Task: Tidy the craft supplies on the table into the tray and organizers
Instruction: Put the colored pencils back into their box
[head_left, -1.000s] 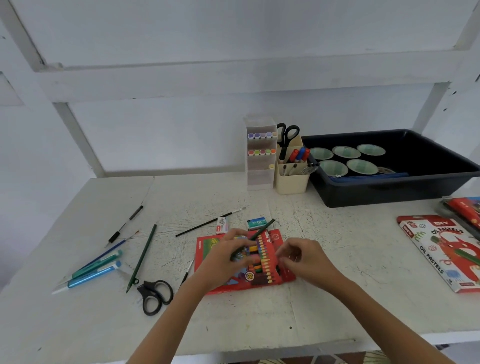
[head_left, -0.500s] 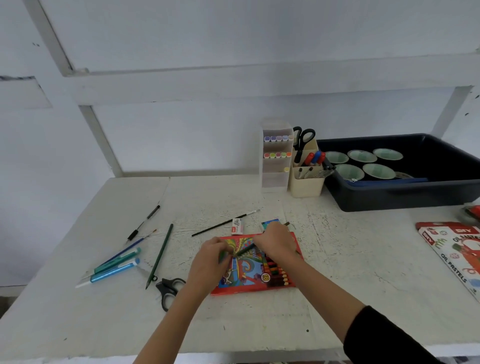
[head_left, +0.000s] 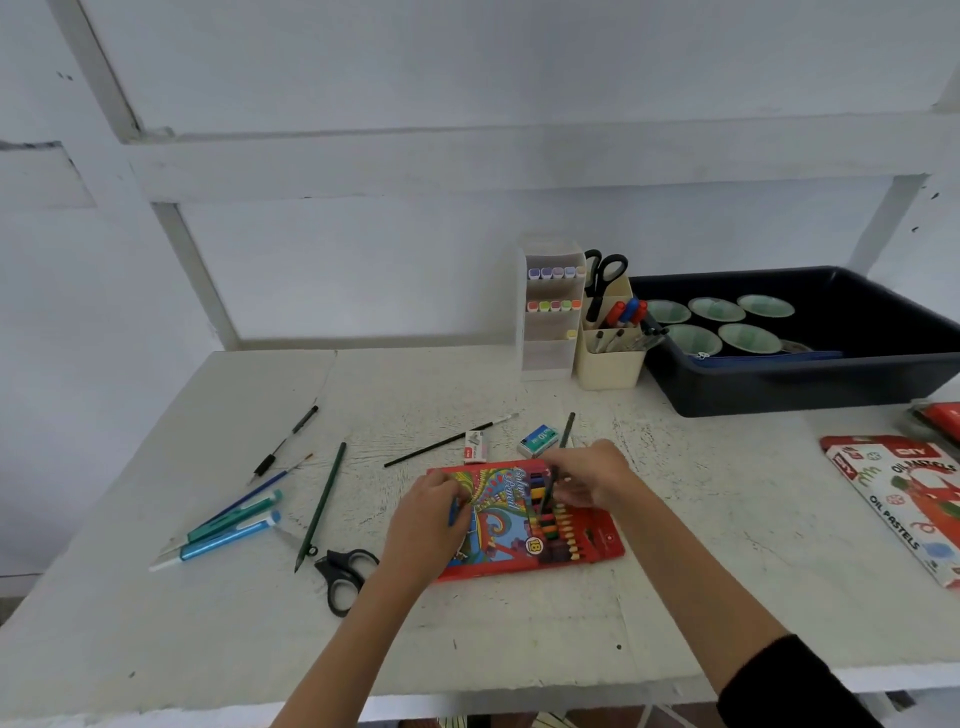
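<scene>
Two hands are masking the pencil box (head_left: 498, 525): right hand (head_left: 587, 475) fingers pinching a green pencil (head_left: 569, 428); left hand (head_left: 423, 530) fingers curling, grasp unclear.

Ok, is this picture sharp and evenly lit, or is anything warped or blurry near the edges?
Head view: soft, even light, no glare, only faint shadows; head view centre, the print on the red cardboard coloured-pencil box is legible; head view edges, the red-and-white oil pastels box looks stretched and the horizontal white wall beam bows slightly, which is wide-angle distortion.
</scene>
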